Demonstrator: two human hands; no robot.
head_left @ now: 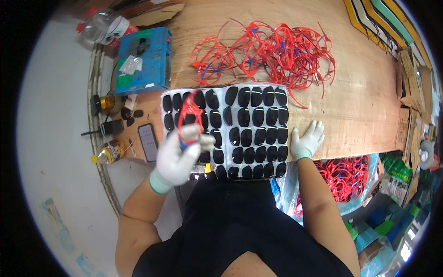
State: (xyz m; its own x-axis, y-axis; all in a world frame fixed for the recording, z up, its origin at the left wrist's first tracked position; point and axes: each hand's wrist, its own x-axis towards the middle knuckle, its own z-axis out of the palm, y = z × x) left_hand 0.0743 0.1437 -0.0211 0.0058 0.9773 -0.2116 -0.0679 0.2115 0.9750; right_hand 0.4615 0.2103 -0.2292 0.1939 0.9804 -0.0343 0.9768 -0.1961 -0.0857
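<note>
My left hand (174, 159), in a white glove, is raised over the near left part of a white sheet (223, 143) set with rows of dark sunglass lenses (246, 137). Its fingers are closed on a red spectacle frame (190, 111), which stands up from them and is slightly blurred. My right hand (308, 141), gloved too, lies flat with fingers spread on the wooden table (364, 106), just right of the sheet. Beyond the sheet sits a tangled heap of red frames (286, 51) with blue parts. A small yellow and silver object (207, 168) shows beneath my left hand.
A blue box (146, 57) stands at the far left, with plastic bottles (105, 27) behind it. Nearer lie a phone (147, 142), loose lenses (130, 116) and a yellow-labelled bottle (110, 153). Below the table's right edge, a bag holds more red frames (348, 177). Cardboard (408, 83) lines the right.
</note>
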